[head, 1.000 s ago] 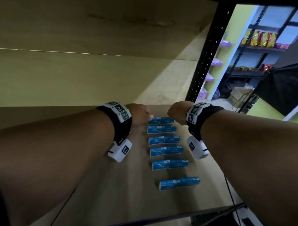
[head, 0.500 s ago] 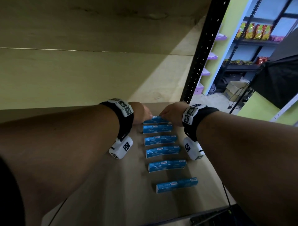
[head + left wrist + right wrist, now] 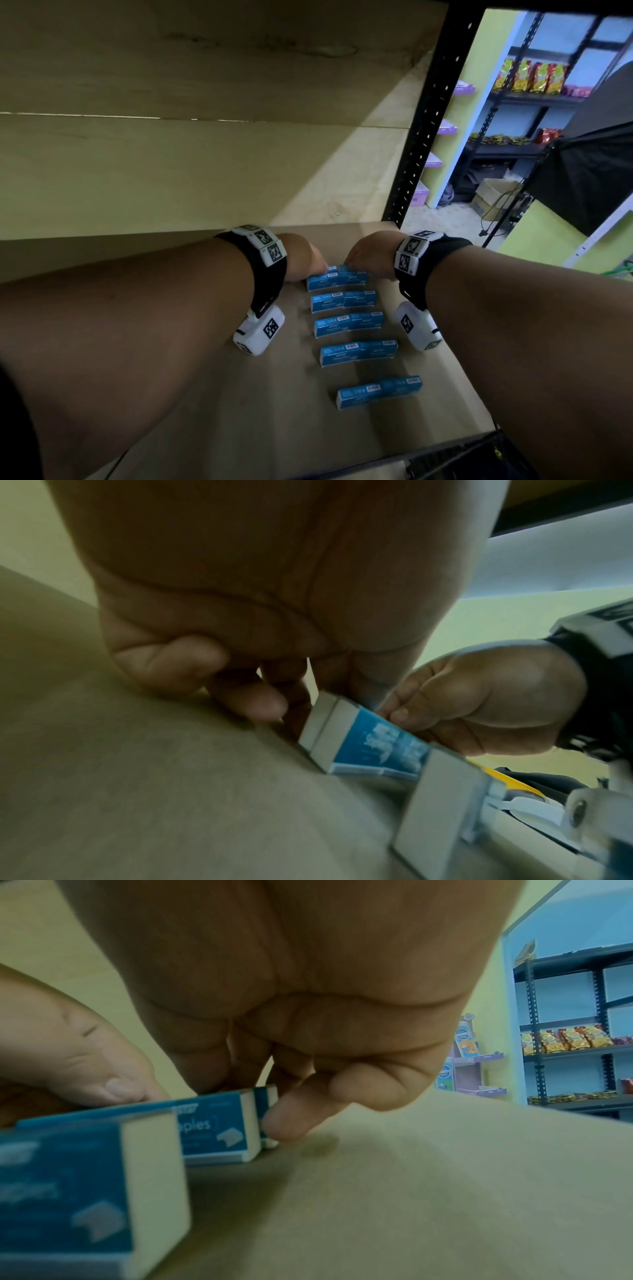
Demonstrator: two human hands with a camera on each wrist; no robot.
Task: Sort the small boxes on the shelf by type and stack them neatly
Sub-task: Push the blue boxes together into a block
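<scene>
**At the far end of the shelf, both hands close on the farthest boxes**

At the back of the shelf [image 3: 191, 411], the left hand [image 3: 301, 258] and right hand [image 3: 368, 255] have moved in from the ends of the farthest blue box row [image 3: 337, 279] since a second ago. Each grip is now pinched on it, fingers curled at its ends. Judged from that, it is about to be gathered or squared. Four more rows [image 3: 358, 353] lie nearer, untouched. The box face reads "Staples", partly hidden in the right wrist view; white barcode stickers are too small to read.

Left hand [image 3: 305, 260], right hand [image 3: 371, 255] close together, fingers curled downward.
</scene>
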